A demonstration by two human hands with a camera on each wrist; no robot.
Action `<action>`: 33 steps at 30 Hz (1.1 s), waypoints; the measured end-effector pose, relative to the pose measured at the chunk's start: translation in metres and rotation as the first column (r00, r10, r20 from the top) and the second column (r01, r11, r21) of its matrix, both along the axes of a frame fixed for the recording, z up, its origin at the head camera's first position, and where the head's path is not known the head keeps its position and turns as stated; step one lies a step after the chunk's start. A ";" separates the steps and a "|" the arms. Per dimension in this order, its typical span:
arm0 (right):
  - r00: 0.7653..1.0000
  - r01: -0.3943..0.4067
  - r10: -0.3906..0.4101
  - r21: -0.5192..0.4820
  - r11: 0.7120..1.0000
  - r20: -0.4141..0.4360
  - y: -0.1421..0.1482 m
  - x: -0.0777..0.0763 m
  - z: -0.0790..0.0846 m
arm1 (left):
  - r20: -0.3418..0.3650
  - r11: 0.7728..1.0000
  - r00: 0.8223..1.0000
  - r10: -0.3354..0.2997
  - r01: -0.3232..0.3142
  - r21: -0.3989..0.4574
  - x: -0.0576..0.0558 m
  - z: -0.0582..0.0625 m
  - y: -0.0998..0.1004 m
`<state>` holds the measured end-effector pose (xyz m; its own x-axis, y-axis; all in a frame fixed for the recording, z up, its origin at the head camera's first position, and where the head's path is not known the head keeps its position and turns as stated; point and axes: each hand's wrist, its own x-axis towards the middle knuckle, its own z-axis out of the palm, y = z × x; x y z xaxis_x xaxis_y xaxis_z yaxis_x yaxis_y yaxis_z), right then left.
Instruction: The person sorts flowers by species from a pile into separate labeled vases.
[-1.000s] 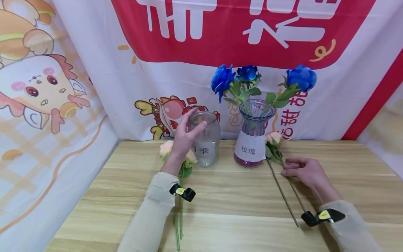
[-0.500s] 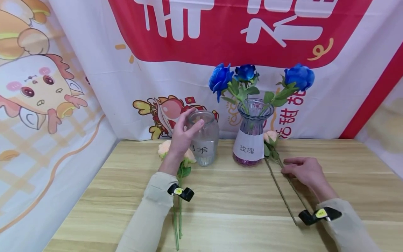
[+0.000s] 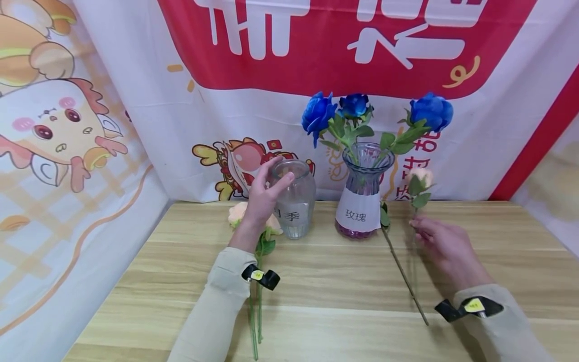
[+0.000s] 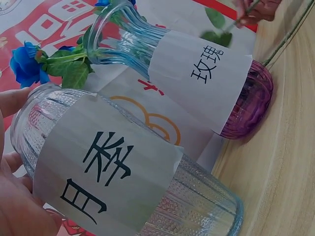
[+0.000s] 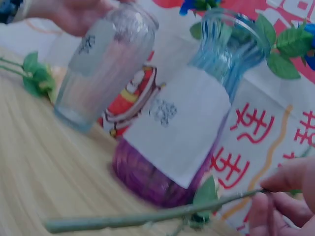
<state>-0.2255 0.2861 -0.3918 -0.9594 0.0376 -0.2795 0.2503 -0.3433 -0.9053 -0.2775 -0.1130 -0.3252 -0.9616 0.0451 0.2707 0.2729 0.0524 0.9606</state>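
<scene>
My left hand [image 3: 261, 200] holds a clear ribbed glass vase [image 3: 304, 193] near its rim, thumb on one side and fingers on the other. The vase stands upright on the table, with a handwritten paper label [image 4: 106, 162] on its side. My right hand [image 3: 445, 247] pinches the stem [image 5: 147, 216] of a pale pink rose [image 3: 421, 177], which is raised with its head up, right of the second vase. That vase [image 3: 368, 183], blue above and purple at the base, is also labelled and holds three blue roses [image 3: 318, 119].
One more stem [image 3: 404, 274] lies on the wooden table [image 3: 334, 286] beside the purple base, its head hidden behind the vase. Pale roses [image 3: 237, 213] with green stems lie under my left forearm. A printed cloth [image 3: 149, 100] hangs close behind the vases.
My right hand has lifted one pale pink rose from the table, turning its stem more upright and moving its head right, away from the purple-based vase. My left hand stays on the clear vase.
</scene>
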 end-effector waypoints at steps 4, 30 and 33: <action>0.994 0.092 -0.101 -0.210 0.973 -0.032 -0.007 0.006 0.012 | -0.006 1.000 1.000 -0.008 0.008 -0.002 0.000 0.000 0.001; 0.798 0.432 -0.603 -0.678 0.595 -0.021 -0.050 0.017 0.057 | -0.001 1.000 1.000 -0.006 0.006 -0.004 -0.002 -0.001 -0.002; 0.795 0.412 -0.605 -0.704 0.578 -0.031 -0.052 0.020 0.062 | 0.002 1.000 1.000 -0.010 0.010 0.000 -0.002 -0.001 -0.001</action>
<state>-0.2052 0.2338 -0.3299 -0.8718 0.4494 -0.1951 -0.3444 -0.8453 -0.4084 -0.2791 -0.1143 -0.3260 -0.9617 0.0546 0.2685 0.2712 0.0498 0.9612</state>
